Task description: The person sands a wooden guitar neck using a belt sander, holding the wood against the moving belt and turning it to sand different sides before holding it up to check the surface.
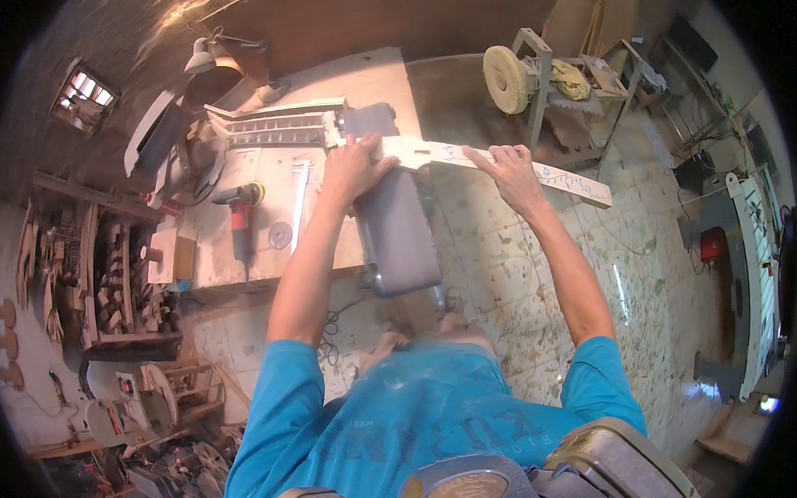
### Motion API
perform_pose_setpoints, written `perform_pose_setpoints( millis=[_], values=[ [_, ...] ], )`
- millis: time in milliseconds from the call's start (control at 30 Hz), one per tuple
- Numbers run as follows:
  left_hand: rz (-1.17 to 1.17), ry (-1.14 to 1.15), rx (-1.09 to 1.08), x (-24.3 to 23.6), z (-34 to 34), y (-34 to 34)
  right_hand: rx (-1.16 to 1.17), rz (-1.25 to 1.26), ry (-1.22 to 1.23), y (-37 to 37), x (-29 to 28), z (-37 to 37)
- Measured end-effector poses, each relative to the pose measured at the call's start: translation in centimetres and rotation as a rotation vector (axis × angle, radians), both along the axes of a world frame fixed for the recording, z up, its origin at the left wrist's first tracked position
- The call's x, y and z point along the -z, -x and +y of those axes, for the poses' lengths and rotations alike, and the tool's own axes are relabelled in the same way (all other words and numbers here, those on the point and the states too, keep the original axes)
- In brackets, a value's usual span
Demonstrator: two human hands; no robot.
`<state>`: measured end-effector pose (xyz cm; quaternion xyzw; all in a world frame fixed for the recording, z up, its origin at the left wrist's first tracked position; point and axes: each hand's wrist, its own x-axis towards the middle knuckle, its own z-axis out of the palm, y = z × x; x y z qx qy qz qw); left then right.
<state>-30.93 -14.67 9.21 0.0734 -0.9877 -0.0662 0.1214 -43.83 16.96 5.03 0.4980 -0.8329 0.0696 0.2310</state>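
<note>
A long pale wooden piece (450, 155), shaped like a guitar neck blank with blue pen marks, lies crosswise over a belt sander (401, 236). My left hand (356, 167) grips its left end above the grey belt. Farther right, my right hand (513, 176) is closed around the narrower shaft, whose end sticks out past the table over the floor. Whether the wood's underside touches the belt is hidden. Left of my left hand, a white caliper-like tool (301, 193) lies on the wooden table (328, 254).
A red and black angle grinder (241, 217) and a small round disc (280, 235) rest on the table, with a slatted wooden frame (280, 131) behind. At back right stands a buffing wheel (506, 80) on a stand. A rack of wood pieces (108, 274) is at left.
</note>
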Motion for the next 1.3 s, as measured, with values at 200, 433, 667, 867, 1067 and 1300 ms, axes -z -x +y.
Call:
perform_pose_setpoints(
  millis=[200,433,667,867,1067,1300],
  values=[
    [-0.083,0.037,-0.063,-0.7,-0.8,-1.6,-0.034,-0.026,-0.003,-0.4,0.0,-1.6],
    [-0.144,-0.029,-0.09,-0.8,-0.9,-1.2,-0.03,-0.059,-0.005,-0.5,0.0,-1.3],
    [-0.029,-0.079,-0.01,-1.1,2.6,0.9,-0.032,-0.083,0.012,0.9,-0.4,2.4],
    [0.009,-0.09,-0.027,0.0,2.8,1.5,-0.057,-0.064,-0.012,2.4,-0.4,2.6],
    [-0.034,-0.088,-0.106,0.1,0.6,-0.3,-0.094,-0.091,-0.028,2.4,-1.0,-0.7],
    [-0.043,0.005,-0.164,-0.4,-1.0,-2.3,-0.091,-0.086,-0.058,1.6,-0.6,-3.3]
  ],
)
